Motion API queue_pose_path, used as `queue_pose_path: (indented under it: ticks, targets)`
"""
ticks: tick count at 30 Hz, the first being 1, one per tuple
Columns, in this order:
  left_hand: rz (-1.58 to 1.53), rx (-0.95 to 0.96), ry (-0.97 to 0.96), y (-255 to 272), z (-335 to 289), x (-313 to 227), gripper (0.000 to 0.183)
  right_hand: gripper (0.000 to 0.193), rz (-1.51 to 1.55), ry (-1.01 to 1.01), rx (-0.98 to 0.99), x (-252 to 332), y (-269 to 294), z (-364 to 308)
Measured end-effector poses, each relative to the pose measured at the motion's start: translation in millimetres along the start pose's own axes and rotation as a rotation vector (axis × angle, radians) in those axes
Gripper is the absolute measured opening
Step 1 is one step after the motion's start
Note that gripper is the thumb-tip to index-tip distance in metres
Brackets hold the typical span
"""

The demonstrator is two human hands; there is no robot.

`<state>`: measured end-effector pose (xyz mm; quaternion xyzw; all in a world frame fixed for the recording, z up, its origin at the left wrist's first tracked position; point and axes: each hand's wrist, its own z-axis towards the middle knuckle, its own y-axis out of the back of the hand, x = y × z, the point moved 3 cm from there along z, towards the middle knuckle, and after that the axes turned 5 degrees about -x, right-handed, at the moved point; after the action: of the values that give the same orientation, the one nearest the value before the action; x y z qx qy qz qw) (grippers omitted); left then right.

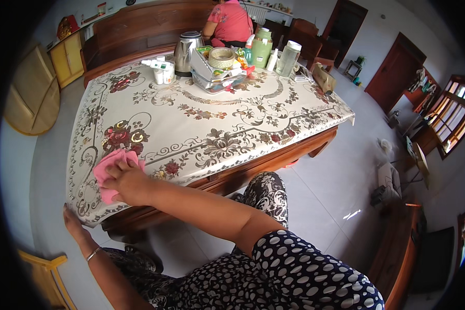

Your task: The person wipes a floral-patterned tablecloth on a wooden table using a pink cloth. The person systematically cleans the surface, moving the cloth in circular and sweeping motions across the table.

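My right hand (pixel 126 182) presses on a folded pink cloth (pixel 107 164), its fingers bent over the top. The cloth lies on the near left corner of a table covered with a cream floral tablecloth (pixel 181 134). My right arm reaches across my body to get there. Just off that corner, beside the tablecloth's hanging edge, is my left hand (pixel 76 226), seen edge-on with fingers stretched out and nothing visible in it. A bracelet (pixel 93 253) circles the left wrist.
Toward the table's far side stand a steel kettle (pixel 187 54), white bottles (pixel 163 73), a loaded basket (pixel 218 81), a green flask (pixel 262 49) and a clear jar (pixel 288 59). Behind them a person in a pink top (pixel 231 21) sits near a wooden bench (pixel 139 31).
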<state>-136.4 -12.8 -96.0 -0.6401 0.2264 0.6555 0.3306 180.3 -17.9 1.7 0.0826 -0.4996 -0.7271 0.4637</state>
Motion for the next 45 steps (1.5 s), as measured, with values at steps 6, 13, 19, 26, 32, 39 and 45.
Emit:
queue_pose_path:
  ticks: [6,13,19,26,32,39,45]
  targets:
    - [0.013,0.010,0.021,2.2,-1.0,-0.5,0.053,0.044,-0.116,-0.097,0.020,-55.1,8.2,15.6]
    - [0.035,0.044,0.041,1.9,5.1,4.6,0.054,0.043,-0.270,-0.332,-0.032,-140.1,68.4,-30.2]
    - [0.086,-0.009,0.031,2.3,-1.6,-7.1,0.052,0.039,-0.470,-0.412,-0.146,-203.3,120.3,-83.2]
    - [0.074,-0.023,0.032,7.2,4.9,-0.1,0.050,0.047,-0.628,-0.577,-0.237,-265.9,189.6,-164.2]
    - [0.115,-0.070,-0.011,4.8,1.0,-4.3,0.050,0.054,-0.813,-0.839,-0.217,-322.9,261.7,-264.6]
    - [0.133,-0.072,-0.019,3.1,-3.8,-8.8,0.048,0.063,-0.847,-1.272,-0.231,-347.4,320.9,-348.4]
    - [0.142,-0.087,0.018,-1.1,-5.4,-9.0,0.047,0.056,-0.786,-1.149,-0.202,-387.2,321.8,-342.2]
